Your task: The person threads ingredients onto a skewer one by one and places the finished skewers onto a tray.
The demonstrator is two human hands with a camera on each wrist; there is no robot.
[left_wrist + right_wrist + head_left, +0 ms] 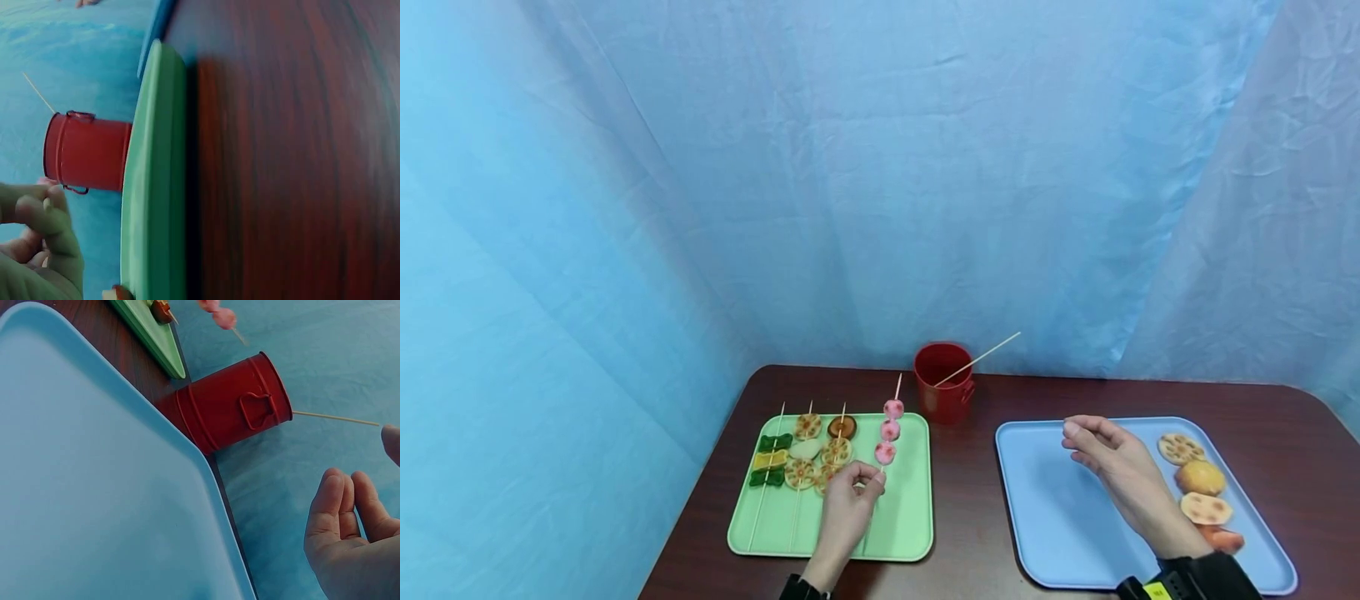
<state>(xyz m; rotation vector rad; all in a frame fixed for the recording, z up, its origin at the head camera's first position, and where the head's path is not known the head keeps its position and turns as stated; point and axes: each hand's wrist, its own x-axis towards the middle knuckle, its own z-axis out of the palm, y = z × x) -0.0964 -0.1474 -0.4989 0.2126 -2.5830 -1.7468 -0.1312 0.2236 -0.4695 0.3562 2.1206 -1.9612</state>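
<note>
Over green tray (910, 533), pinched pink skewer (889, 432)

Three cameras on me: one on my head, one on each wrist.

My head view looks forward and down from well back, taking in the whole table (970, 500). My left wrist view sits low and close, rolled sideways, skimming the green tray (153, 187) edge toward the red cup (87, 153). My right wrist view hovers just above the blue tray (94, 487), also facing that red cup, which all three views share.
</note>
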